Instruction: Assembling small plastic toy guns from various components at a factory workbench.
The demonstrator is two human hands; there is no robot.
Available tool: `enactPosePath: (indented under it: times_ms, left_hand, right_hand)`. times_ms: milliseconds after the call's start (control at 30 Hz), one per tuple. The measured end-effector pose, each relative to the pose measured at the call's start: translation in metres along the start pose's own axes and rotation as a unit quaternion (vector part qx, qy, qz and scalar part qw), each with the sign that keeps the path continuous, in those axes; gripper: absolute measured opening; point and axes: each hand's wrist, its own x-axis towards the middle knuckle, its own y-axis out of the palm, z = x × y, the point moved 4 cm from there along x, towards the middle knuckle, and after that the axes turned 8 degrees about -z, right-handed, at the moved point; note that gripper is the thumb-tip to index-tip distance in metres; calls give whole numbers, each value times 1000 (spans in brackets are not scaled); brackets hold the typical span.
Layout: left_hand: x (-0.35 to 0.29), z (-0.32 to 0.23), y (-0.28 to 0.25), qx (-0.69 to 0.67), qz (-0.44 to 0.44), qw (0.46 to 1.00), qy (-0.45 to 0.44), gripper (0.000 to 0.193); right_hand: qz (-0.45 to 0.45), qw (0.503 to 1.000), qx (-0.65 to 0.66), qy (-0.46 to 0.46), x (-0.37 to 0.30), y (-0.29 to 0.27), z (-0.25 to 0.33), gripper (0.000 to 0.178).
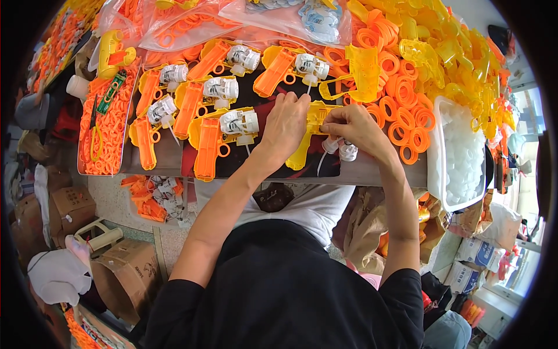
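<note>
Yellow toy-gun shell (307, 136) lies pinned under left hand (285, 125); right hand (351, 129) pinches its edge.

Speckled floor (113, 203) lies below the desk's (378, 173) near edge, cardboard boxes (125, 273) at left; daylight from a window (526, 116) at right

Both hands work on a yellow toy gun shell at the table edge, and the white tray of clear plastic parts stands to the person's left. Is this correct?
Not quite. In the head view the white tray of clear parts stands to the person's right, not left. The rest holds: left hand and right hand both work on the yellow toy gun shell at the table edge.
</note>
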Motion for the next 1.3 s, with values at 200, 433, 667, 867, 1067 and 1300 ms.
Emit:
enactPosePath:
  times_ms: [200, 433, 667, 867, 1067, 1300]
  left_hand:
    - [3, -1, 0, -4, 15, 1000, -7, 23]
    - [2, 0, 1, 4, 19, 1000, -9, 22]
    - [2, 3, -3, 17, 23, 1000, 7, 8]
    - [7, -13, -11, 70, -64, 994, 62, 24]
    - [-37, -38, -41, -15, -139, 987, 80, 33]
    - [-43, -31, -21, 38, -82, 985, 149, 33]
  right_hand:
    - [103, 994, -7, 29, 24, -3, -5, 18]
    - [126, 992, -16, -6, 23, 0, -7, 16]
    - [-11, 991, -131, -33, 17, -3, -1, 21]
    - [-38, 992, -121, -12, 4, 1, 0, 23]
    - [-311, 941, -132, -6, -81, -40, -16, 30]
    - [-307, 873, -377, -42, -95, -32, -65, 38]
